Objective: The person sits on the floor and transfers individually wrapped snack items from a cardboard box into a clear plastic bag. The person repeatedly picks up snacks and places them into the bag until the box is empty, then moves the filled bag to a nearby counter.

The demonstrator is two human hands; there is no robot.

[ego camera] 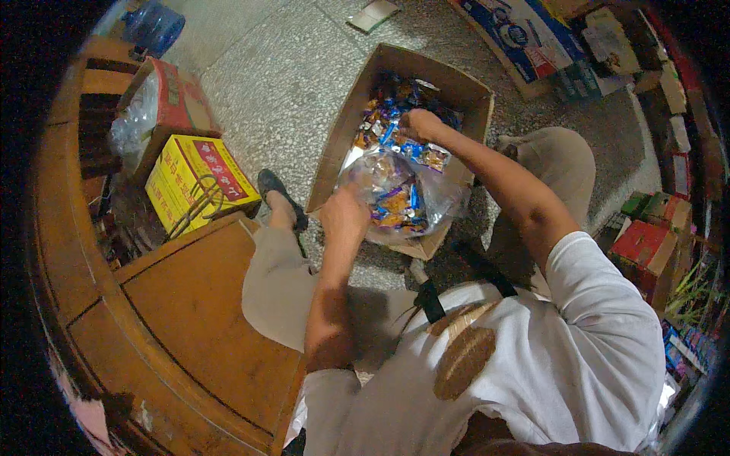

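Observation:
Before me on the floor, between my legs, stands an open cardboard box [336, 149] with many small wrapped snack packets [393, 117] inside, in blue, orange and silver. A clear plastic bag [442, 196], partly filled with the same kind of packets, lies over the box's near end. My left hand [346, 215] grips the bag's left edge. Farther in, my right hand [421, 124] reaches down among the loose packets with its fingers curled. Those fingertips are hidden, so I cannot see whether they hold a packet.
To the left are a wooden cabinet [205, 319], a yellow carton [199, 176] and a red box [182, 94] stuffed with clear plastic. A blue water bottle [154, 25] lies behind them. Large printed cartons [524, 43] stand at the far right, with red boxes [643, 245] nearer.

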